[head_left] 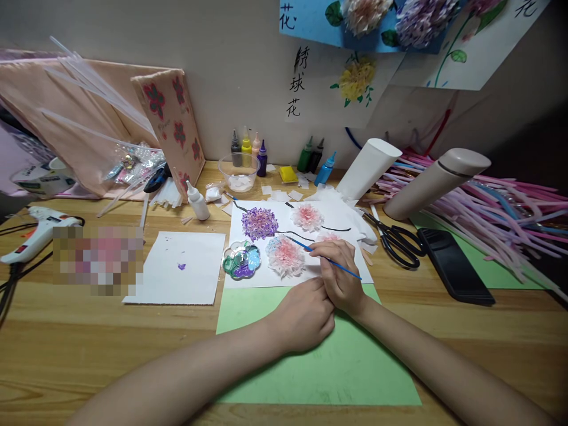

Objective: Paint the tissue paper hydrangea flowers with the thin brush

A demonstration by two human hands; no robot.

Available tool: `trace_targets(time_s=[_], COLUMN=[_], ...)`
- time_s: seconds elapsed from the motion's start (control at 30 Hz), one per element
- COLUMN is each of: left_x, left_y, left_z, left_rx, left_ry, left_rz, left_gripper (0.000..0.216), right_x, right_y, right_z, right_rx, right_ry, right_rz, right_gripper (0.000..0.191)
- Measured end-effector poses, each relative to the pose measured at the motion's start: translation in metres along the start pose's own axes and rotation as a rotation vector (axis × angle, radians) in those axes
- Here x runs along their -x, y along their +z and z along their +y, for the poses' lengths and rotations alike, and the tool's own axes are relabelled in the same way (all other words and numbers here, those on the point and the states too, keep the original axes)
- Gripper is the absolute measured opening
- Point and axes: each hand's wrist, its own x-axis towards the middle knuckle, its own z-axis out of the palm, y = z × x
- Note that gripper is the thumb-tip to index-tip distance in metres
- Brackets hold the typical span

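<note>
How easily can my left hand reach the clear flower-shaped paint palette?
Probably yes: the left hand looks empty, and only flat white paper lies between it and the clear flower-shaped paint palette.

Light wooden desk (pixel 89 355), visible grain, butts against a plain pale grey wall (pixel 231 65). On the wall: blue sheet (pixel 310 21), white sheet with yellow flower (pixel 328 83), second white sheet (pixel 479 65), all overlapping. Lighting soft, even. Right corner (pixel 541 124) falls dark.
</note>
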Motion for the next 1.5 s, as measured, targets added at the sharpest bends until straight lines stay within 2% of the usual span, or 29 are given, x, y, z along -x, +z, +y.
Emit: trace_targets(time_s=[0.77,0.97,1.1,1.37,1.5], left_x=[0.000,0.000,0.002,0.008,0.008], left_y=[0.001,0.000,0.004,0.008,0.010], left_z=[0.000,0.000,-0.001,0.000,-0.001], left_rx=[-0.003,0.027,0.013,-0.057,-0.046], left_ry=[0.001,-0.010,-0.005,-0.039,-0.048], left_rz=[0.029,-0.003,-0.009,0.001,-0.037], left_gripper=[0.020,0.024,0.028,0.043,0.036], right_x=[0.001,0.000,-0.011,-0.030,-0.027], right_y=[-0.001,-0.002,0.000,0.013,0.014], right_z=[0.000,-0.005,-0.020,-0.034,-0.032], right_rx=[0.039,-0.046,-0.144,-0.165,-0.197], right_ry=[0.052,-0.014,-0.077,0.001,0.018], right_rz=[0.030,0.077,-0.052,-0.251,-0.186], right_gripper=[0.020,0.023,0.022,0.018,0.019])
